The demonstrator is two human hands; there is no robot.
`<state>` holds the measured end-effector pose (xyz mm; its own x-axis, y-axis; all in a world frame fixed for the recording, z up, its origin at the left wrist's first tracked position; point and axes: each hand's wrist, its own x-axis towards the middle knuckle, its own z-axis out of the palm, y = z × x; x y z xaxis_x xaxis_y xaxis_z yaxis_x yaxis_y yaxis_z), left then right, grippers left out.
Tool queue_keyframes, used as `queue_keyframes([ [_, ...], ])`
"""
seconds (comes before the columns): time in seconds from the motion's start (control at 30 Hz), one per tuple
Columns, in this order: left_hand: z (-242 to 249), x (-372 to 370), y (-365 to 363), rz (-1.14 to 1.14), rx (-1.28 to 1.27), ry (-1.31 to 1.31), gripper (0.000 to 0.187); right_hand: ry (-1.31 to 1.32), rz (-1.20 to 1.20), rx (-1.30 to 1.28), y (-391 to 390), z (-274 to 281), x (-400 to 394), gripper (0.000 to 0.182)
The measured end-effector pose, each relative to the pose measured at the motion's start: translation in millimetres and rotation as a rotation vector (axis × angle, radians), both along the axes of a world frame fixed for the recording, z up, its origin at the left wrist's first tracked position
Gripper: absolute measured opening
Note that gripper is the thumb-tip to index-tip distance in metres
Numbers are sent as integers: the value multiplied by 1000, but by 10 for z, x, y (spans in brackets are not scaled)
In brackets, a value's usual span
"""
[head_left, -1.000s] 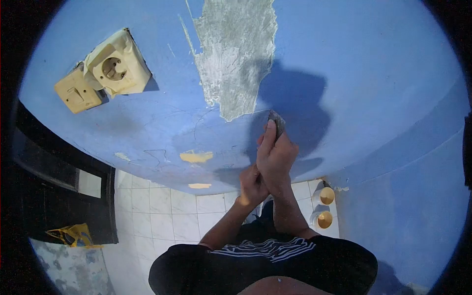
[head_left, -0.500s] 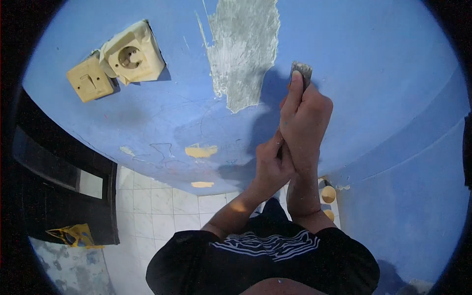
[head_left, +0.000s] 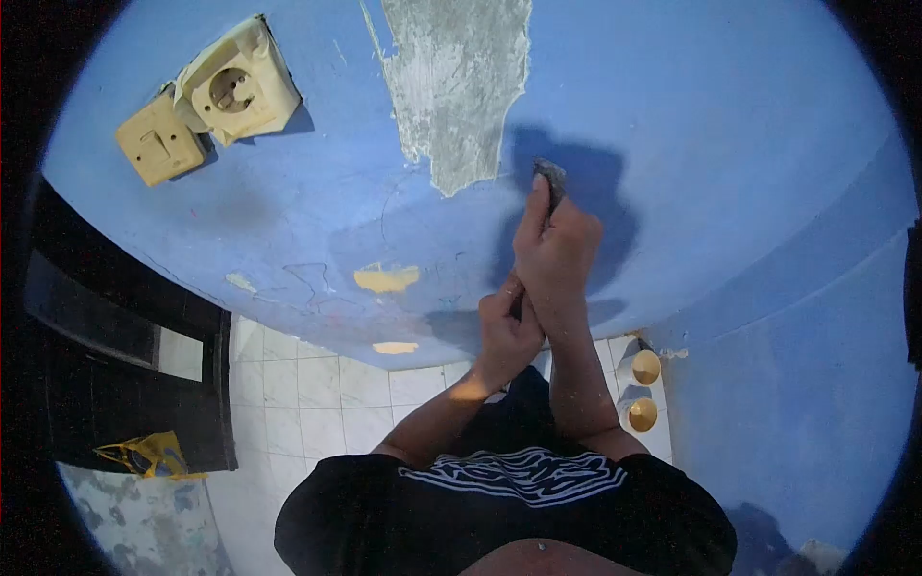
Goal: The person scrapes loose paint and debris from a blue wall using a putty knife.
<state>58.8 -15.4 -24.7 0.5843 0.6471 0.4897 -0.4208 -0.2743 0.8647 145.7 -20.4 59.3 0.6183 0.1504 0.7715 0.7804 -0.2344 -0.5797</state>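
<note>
My right hand (head_left: 557,242) is clamped on a small grey blade (head_left: 554,174), the thumb pressed on it. The blade pokes out just beyond those fingertips, near the blue wall (head_left: 730,144); I cannot tell whether it touches. My left hand (head_left: 507,336), just below, has its fingers curled up against my right wrist (head_left: 562,312); I cannot tell what they close on. Just up and left of my right fingers is the rough grey patch (head_left: 456,96) in the paint. Far left of them sit 1 socket (head_left: 230,91) and 1 switch (head_left: 156,144). Left of my left fingers are 2 yellowish spots (head_left: 387,279); to their right and lower, 2 round containers (head_left: 645,367).
</note>
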Motion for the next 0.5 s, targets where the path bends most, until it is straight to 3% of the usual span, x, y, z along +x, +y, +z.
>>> queue_keyframes([
  [0.13,-61,-96,-124,69,57,9,23,-26,-47,-90,-41,-151,-49,38],
  [0.27,-171,-162,-100,73,32,46,32,150,38,-75,-84,-304,-97,40],
  [0.33,-27,-254,-42,109,100,121,36,228,125,-8,-143,-186,-191,42],
  [0.4,188,-370,-5,227,383,71,45,400,274,237,-251,-27,-334,44],
  [0.5,685,-490,52,238,465,250,44,240,285,208,-352,231,-254,48],
])
